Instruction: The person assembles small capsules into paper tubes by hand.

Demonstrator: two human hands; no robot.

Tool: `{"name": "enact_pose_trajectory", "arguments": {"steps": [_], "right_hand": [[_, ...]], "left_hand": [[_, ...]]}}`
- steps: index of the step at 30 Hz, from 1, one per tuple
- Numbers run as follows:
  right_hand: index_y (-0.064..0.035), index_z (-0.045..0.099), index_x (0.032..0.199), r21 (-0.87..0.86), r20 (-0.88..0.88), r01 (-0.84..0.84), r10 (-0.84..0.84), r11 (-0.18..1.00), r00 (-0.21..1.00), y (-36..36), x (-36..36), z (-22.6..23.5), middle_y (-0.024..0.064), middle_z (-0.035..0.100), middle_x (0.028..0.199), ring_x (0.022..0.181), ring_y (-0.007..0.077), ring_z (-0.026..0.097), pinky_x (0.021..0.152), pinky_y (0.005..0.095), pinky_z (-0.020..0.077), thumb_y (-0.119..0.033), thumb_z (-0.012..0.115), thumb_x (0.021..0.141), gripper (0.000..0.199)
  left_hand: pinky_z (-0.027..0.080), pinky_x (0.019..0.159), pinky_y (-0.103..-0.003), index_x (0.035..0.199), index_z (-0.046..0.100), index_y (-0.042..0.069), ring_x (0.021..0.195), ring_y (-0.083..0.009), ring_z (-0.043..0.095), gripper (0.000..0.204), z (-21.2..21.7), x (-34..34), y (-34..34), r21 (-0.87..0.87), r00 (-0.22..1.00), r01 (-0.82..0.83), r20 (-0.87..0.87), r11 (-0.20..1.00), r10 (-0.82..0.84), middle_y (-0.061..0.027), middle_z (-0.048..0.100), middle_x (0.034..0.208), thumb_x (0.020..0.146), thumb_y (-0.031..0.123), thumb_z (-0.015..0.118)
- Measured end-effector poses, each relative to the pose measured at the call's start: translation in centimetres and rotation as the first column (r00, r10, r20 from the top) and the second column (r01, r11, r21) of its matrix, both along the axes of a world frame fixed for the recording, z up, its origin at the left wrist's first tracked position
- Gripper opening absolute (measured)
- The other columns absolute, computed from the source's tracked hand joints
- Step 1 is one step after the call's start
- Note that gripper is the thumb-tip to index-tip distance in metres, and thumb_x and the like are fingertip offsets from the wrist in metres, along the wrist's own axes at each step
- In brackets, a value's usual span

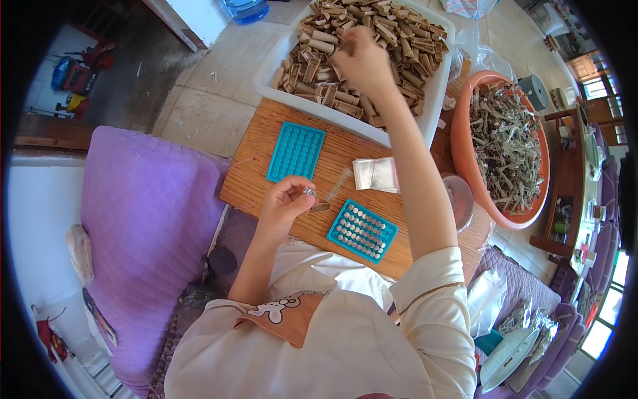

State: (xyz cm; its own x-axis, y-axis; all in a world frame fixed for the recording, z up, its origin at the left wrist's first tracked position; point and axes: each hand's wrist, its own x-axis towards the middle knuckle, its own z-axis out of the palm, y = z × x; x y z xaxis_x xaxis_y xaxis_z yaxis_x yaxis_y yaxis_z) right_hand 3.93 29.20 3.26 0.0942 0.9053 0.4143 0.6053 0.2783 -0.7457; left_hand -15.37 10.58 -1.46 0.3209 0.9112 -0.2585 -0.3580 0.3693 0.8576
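My left hand [278,207] is closed in a pinch over the near edge of the wooden table, with a small shiny silvery piece [310,191] at its fingertips. Just beside those fingertips lies a brown trough-like piece [319,207]. My right hand [362,58] reaches far forward into a white tub [266,83] heaped with brown tube-like and half-open pieces [322,41]. Its fingers are curled down among them; what they grip cannot be made out. Nearest my left hand are a teal tray with round hollows [296,151] and a second teal tray [342,234] holding rows of silvery round pieces.
A stack of clear packets [376,175] lies on the wooden table [256,149]. To the right stands an orange basin [465,143] full of small wrapped strips, with a pinkish round bowl [458,201] near it. A purple covered seat [149,233] is at the left.
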Motion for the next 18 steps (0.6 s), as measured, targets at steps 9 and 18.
{"name": "enact_pose_trajectory", "arguments": {"steps": [9,18], "right_hand": [[0.001,0.048,0.081,-0.323,-0.68,-0.079,-0.173,0.943,0.713,-15.6,0.4,1.2,0.0033,0.055,0.062,0.05,0.0057,0.048,0.045,0.0185,0.0386,-0.006,0.054,0.081,0.01],[0.0038,0.054,0.102,-0.377,-0.592,0.123,-0.341,0.918,0.73,-23.0,-1.3,-2.2,0.0058,0.06,0.081,0.07,0.0085,0.054,0.062,0.0215,0.0442,-0.009,0.046,0.088,0.021]], "left_hand": [[0.046,0.061,-0.019,0.097,0.055,-0.001,0.073,-0.0104,0.058,0.018,2.3,5.1,0.3,0.06,0.999,-0.033,0.034,0.998,0.031,-0.0064,0.06,0.085,0.08,0.004,0.058],[0.047,0.062,-0.02,0.089,0.051,0.002,0.07,-0.0078,0.056,0.013,1.8,8.2,-0.8,0.154,0.999,-0.036,-0.02,0.987,0.039,-0.0039,0.058,0.081,0.08,0.006,0.06]]}}
